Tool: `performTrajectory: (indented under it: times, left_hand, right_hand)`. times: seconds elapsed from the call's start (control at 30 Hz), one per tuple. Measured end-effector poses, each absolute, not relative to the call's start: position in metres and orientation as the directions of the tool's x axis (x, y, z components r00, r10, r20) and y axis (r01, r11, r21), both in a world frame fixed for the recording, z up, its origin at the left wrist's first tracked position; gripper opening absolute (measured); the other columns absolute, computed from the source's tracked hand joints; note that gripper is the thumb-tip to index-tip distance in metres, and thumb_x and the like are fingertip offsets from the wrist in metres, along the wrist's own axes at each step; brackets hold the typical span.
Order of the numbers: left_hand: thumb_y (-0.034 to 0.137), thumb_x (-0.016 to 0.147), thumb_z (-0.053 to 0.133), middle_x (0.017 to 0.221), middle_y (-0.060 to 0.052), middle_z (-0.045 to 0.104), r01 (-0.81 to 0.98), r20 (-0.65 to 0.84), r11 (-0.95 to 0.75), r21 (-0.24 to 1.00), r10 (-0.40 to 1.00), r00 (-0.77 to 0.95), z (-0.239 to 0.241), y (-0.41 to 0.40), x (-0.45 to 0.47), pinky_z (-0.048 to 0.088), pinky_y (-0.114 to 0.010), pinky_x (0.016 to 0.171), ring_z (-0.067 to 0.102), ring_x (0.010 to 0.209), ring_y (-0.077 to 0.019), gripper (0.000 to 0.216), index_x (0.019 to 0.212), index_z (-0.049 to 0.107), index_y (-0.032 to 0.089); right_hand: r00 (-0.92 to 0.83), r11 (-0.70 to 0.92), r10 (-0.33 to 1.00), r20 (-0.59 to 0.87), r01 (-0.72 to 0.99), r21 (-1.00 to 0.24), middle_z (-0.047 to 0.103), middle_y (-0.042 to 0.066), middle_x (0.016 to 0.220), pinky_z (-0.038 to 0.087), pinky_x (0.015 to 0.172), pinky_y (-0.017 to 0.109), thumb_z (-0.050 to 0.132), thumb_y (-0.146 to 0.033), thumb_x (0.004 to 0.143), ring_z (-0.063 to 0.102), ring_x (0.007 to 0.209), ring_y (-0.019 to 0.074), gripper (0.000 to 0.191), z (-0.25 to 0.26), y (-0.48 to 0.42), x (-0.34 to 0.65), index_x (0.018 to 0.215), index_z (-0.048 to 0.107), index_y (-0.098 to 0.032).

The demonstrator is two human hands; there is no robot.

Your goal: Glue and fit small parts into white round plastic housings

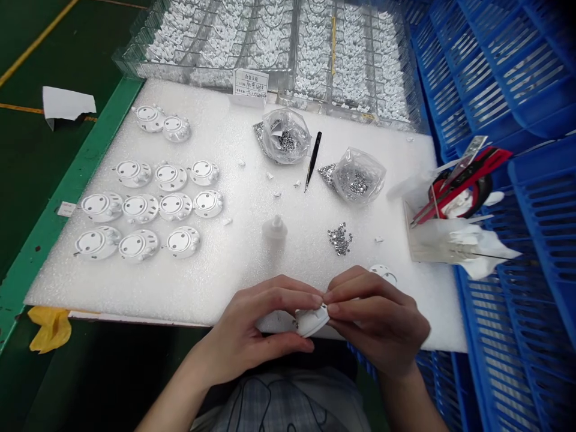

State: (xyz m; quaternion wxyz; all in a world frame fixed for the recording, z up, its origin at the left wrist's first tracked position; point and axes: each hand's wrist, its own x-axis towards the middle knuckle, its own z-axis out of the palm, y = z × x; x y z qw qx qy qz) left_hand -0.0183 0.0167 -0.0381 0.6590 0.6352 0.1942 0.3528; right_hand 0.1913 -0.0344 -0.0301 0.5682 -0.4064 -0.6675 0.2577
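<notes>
Near the front edge of the foam-topped table, my left hand [254, 318] is closed around a small white rounded plastic piece [311, 323], its thumb below and fingers above. The piece is tilted, and its far side is hidden by my fingers. My right hand [380, 312] meets it at the upper right edge, thumb and fingertips pinched together. Whatever sits in that pinch is too small or covered to make out. Just behind my right hand, another white round piece [383, 273] is partly hidden. A scatter of small shiny metal bits [340, 239] lies beyond my hands.
Several white round pieces [140, 208] stand in rows at left. A small translucent bottle [274, 229], black tweezers [314, 161] and two plastic bags of metal bits [285, 139] lie mid-table. Clear trays [216, 75] hold white parts behind. At right are a tool holder [427, 243] and blue crates [499, 78].
</notes>
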Motion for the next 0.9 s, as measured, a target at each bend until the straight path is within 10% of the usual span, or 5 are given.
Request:
performTrajectory:
  times: [0.9]
  left_hand:
    - [0.02, 0.089, 0.087, 0.122, -0.006, 0.08, -0.252, 0.179, -0.006, 0.968, 0.722, 0.668, -0.0357, 0.0181, -0.017, 0.059, -0.022, 0.087, 0.075, 0.105, -0.017, 0.04, 0.126, 0.076, 0.029]
  right_hand:
    - [0.006, 0.513, 0.845, 0.536, 0.275, -0.813, 0.073, 0.003, 0.086, 0.061, 0.063, 0.032, 0.076, -0.001, 0.083, 0.07, 0.077, 0.0175, 0.03, -0.0314, -0.0366, 0.189, 0.107, 0.077, -0.02]
